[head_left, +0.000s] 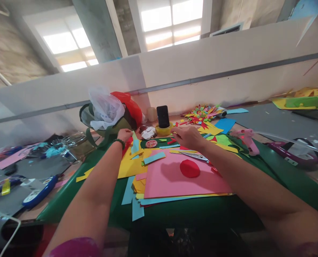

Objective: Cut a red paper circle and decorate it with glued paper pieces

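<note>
My left hand (125, 135), with a beaded bracelet at the wrist, reaches to the far left of the pile of coloured paper. Its fingers are bent together beside a red strip (127, 148) and a light blue strip (135, 145); anything in them is too small to name. My right hand (188, 137) hovers near a yellow tape roll (164, 129), fingers pinched; what they hold, if anything, I cannot make out. Below lies a pink sheet (169, 182) with a red paper circle (190, 168). Scissors (195, 156) rest partly behind my right forearm.
A phone (162, 116) stands upright in the tape roll. Behind my left hand is a bag (116, 130) with plastic in it. A pink glue gun (246, 141) stands at the right, and a bundle of colourful paper strips (201, 114) lies near the wall.
</note>
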The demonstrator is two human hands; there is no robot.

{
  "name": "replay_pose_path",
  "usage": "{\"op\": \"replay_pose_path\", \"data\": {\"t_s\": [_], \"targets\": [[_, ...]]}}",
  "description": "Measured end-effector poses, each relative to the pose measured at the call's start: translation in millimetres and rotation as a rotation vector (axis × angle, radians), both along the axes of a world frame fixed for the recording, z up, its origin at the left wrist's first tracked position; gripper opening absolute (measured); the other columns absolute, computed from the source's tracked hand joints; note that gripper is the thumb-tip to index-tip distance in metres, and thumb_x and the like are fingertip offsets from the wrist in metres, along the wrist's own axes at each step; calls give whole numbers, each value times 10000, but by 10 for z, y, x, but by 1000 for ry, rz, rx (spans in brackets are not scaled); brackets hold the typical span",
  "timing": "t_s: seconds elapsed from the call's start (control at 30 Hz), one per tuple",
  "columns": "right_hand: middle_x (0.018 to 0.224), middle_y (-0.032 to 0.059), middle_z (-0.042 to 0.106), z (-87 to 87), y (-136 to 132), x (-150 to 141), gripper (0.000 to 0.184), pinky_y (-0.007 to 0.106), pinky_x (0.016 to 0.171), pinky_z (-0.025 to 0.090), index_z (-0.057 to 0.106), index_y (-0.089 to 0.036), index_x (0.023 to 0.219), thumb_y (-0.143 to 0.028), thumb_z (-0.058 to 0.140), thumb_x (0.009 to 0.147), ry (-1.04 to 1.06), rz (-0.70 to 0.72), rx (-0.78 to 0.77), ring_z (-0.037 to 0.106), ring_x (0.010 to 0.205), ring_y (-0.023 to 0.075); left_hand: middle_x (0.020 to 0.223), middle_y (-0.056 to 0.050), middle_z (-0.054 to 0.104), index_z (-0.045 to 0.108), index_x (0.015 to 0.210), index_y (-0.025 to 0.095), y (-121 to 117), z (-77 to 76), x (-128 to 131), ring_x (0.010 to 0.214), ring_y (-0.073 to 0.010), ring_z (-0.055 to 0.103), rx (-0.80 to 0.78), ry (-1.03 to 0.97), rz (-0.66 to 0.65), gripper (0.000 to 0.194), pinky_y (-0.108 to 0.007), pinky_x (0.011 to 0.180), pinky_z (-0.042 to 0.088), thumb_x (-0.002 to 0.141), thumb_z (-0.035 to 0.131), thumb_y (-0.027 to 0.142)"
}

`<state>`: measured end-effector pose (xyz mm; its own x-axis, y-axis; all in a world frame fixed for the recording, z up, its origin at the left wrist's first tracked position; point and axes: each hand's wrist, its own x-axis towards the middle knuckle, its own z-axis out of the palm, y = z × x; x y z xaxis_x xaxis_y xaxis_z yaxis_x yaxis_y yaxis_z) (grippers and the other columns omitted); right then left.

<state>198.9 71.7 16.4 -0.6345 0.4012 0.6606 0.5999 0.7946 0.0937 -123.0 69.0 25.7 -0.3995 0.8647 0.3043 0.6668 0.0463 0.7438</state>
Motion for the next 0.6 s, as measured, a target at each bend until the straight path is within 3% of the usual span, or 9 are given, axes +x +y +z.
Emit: {"op": "replay_pose_path", "data": {"t_s": [0.07,0.13,0.2,0.27,0.33,0.43,0.6], "targets": [[719,81,704,-14,7,-9,263,278,538,236,662,-155,947,-206,406,912,15,13,3,591,611,175,936,-86,682,644,1004,96,-67,236,-8,805,-189,652,24,-82,47,220,-360,747,556,875,630,274],[724,79,703,-25,6,-19,260,274,540,252,659,-153,937,-204,405,915,31,32,4,594,616,170,723,-20,650,633,873,106,-180,471,22,650,-123,614,78,-148,64,110,-289,694,543,839,644,210],[738,78,702,-25,-22,-30,251,270,543,274,657,-150,934,-211,414,920,61,55,0,595,622,166,638,36,607,611,822,136,-333,653,125,593,-81,581,162,-206,47,101,-235,679,526,800,674,212],[787,80,706,-12,-85,-46,231,264,550,303,653,-152,966,-217,437,919,109,84,-12,600,641,164,608,47,593,600,778,144,-501,739,310,580,-83,587,268,-389,-73,152,-230,657,523,736,727,216],[894,92,711,12,-177,-68,226,259,558,334,640,-163,1036,-210,456,914,150,126,-30,611,681,165,624,31,616,600,755,152,-650,714,546,587,-104,616,248,-496,-210,204,-243,625,526,691,761,259],[1019,98,697,44,-316,-117,246,252,568,389,596,-180,1103,-182,485,884,210,257,-152,612,674,149,650,15,645,596,742,160,-787,522,884,554,-108,616,199,-590,-313,307,-234,555,507,618,808,344],[789,24,678,30,-405,-233,156,266,602,497,508,-199,992,-326,505,901,495,425,-698,653,672,154,590,51,612,536,728,184,-811,113,1167,512,-100,607,193,-738,-349,417,-221,531,502,569,825,440]]}}
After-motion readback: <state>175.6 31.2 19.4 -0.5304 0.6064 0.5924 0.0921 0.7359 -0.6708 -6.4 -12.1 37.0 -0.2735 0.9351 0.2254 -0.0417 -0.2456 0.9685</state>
